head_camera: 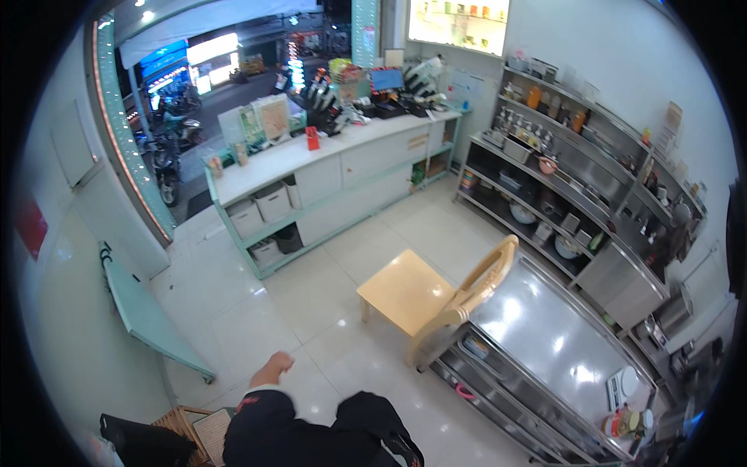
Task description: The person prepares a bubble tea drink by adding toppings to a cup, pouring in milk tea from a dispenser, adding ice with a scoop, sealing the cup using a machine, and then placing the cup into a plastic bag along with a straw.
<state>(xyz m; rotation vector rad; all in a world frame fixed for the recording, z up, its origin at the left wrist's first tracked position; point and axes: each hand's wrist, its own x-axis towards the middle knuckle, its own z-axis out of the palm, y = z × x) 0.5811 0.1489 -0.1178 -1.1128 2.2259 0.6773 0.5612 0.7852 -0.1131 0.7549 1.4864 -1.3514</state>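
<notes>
My left hand [274,368] reaches out of a dark sleeve [262,408] at the lower middle, over the pale tiled floor [309,327]. Nothing shows in it. Its fingers look bent but are too small and blurred to make out. My right hand is out of view. Before me stands a pale wooden chair [408,289] with a carved, curved back, which rises against the end of a stainless steel worktable [534,318]. A kitchen scale [623,385] and several jars [621,423] stand at that table's near right end.
A white and mint-green counter [327,154] bears a screen [386,80], signs and a red stand [313,138]. Steel shelving [548,181] holds pump bottles and bowls. A mint-green folded board [149,315] leans at the left wall. Behind my left arm stands a slatted wooden chair [178,429].
</notes>
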